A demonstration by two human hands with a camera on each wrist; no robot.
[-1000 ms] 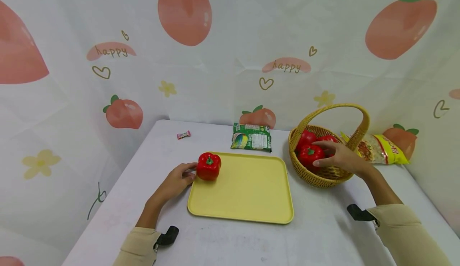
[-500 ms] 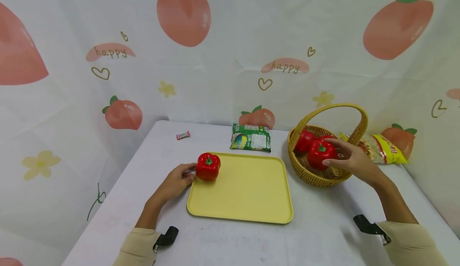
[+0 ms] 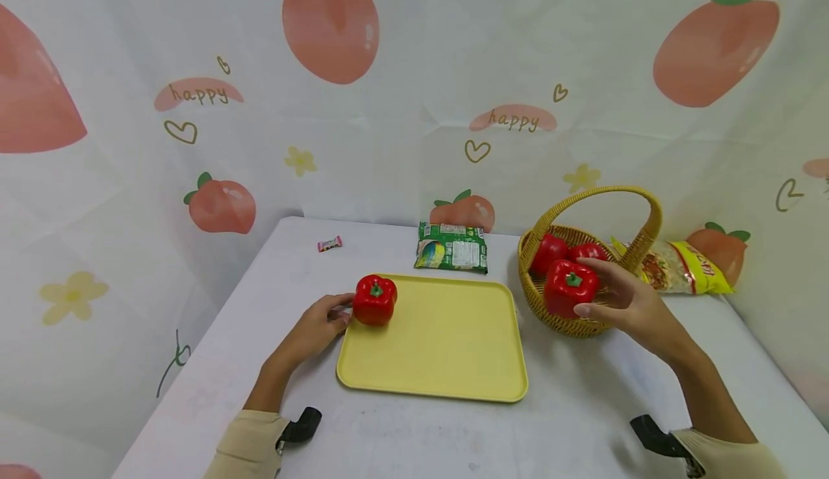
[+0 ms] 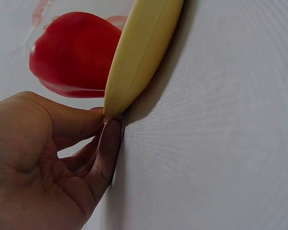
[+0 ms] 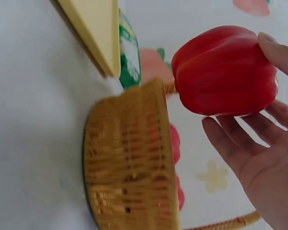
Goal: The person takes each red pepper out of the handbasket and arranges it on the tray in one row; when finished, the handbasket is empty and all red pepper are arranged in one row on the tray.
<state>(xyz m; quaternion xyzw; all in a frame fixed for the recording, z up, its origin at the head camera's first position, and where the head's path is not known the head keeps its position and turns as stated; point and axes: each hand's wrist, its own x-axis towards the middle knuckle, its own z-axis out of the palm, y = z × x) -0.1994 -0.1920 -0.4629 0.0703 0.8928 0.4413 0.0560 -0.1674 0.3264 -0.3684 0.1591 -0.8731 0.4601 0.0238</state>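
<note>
Unloading the basket (image 5: 129, 160) looks partly done, judging by where the red peppers lie. 1 pepper (image 3: 374, 305) sits stem up at the far left corner of the yellow tray (image 3: 440, 346), and most of the tray's surface beside it is bare. A 2nd pepper (image 3: 565, 298) is in the right hand (image 3: 641, 313), grasped between the thumb on 1 side and the fingers on the other. The right wrist view shows it lifted clear of the basket's rim, not yet over the tray; from the head it appears in front of the basket's near part. 2 further red peppers (image 3: 549, 254) are inside the basket, towards its far side, and the held pepper partly hides the space in front of them. So, as far as can be judged, 1 is placed, 1 is in transit and 2 are left to lift out.

The left hand (image 3: 317, 328) pinches the tray's edge near that first pepper, thumb above and a finger below, apparently to steady it; it does not seem to grip the pepper itself.

Elsewhere on the tabletop (image 3: 401, 443), a green packet (image 3: 451, 249) lies behind the tray, a small sweet (image 3: 329, 244) farther left, and a yellow packet (image 3: 689, 268) behind the basket's right side.
</note>
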